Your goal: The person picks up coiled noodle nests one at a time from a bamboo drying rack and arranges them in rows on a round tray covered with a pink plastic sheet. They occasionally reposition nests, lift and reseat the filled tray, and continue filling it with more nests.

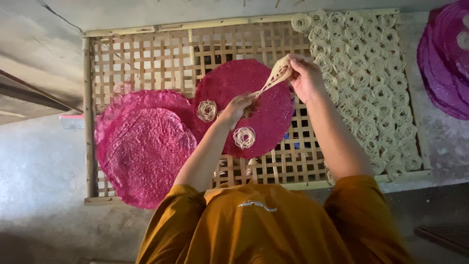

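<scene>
Noodle strand (273, 78), pale and limp, hangs stretched between the two hands above a red disc (244, 105) that lies on a bamboo rack (146, 54). The right hand (307, 77) is raised and pinched shut on a loose bunch of the strand, while the left hand (238, 107) is lower, its fingers closed on the strand's other end just over the disc. Two finished coils (206, 110) already sit on the disc, one left of the left hand and one nearer the person, well apart from each other. To do this winding well, it seems wise to keep the strand lightly taut without tearing it, let the upper hand feed it out evenly, and lay each turn flat beside the last so the new coil matches the others and does not touch them. The rack works as the tray here: it carries this disc, two more red discs (144, 151) overlapping at its left end, and at its right end a dense field of small pale coils (366, 83) in close rows, touching one another. Beyond the rack, at the far right, a stack of purple discs (444, 63) lies on the grey floor (39, 186).
</scene>
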`<state>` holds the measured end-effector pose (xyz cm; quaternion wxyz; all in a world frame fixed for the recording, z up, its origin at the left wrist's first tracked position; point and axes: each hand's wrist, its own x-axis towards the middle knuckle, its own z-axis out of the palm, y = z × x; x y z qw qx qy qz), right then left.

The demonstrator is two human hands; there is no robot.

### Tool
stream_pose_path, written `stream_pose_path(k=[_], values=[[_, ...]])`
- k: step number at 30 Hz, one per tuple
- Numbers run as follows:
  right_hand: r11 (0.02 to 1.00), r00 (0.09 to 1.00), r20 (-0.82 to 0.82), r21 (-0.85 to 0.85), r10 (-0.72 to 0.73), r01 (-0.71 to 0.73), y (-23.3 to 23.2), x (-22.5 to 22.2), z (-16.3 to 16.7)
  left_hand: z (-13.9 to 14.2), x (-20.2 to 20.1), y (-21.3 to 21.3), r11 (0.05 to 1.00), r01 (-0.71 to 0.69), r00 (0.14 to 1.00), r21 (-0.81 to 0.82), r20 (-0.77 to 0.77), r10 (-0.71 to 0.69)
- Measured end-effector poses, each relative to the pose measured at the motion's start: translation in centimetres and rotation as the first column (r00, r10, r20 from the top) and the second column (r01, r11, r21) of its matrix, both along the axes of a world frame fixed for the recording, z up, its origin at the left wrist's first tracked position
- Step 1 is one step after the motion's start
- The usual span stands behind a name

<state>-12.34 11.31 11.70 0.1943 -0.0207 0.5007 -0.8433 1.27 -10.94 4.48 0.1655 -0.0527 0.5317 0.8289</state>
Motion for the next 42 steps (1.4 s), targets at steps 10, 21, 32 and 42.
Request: stream_pose_path(k=[10,21,32,42], values=[[0.993,0.994,0.069,-0.073,-0.087,0.093,4.2,-4.7,-5.4,-7.0,-3.6,1.2,0.884,-0.447,0.871,0.135,-0.159,0.465],[0.841,0.99,-0.124,0.527,-0.065,0.122,3.2,-14.8,-2.8,-0.4,-1.9,0.6,0.373,-0.221,0.961,-0.901,-0.137,0.239],[0.471,0.777,-0.548,0.799,0.31,0.375,-0.5,-19.3,-5.0,-10.2,-0.1,-1.5,0.909,-0.395,0.918,-0.132,-0.106,0.383],[0.15,0.853,-0.325,0.946,0.408,0.288,0.7,-20.0,-5.2,-11.2,-0.3,-1.0,0.924,-0.382,0.924,0.002,-0.023,0.382]])
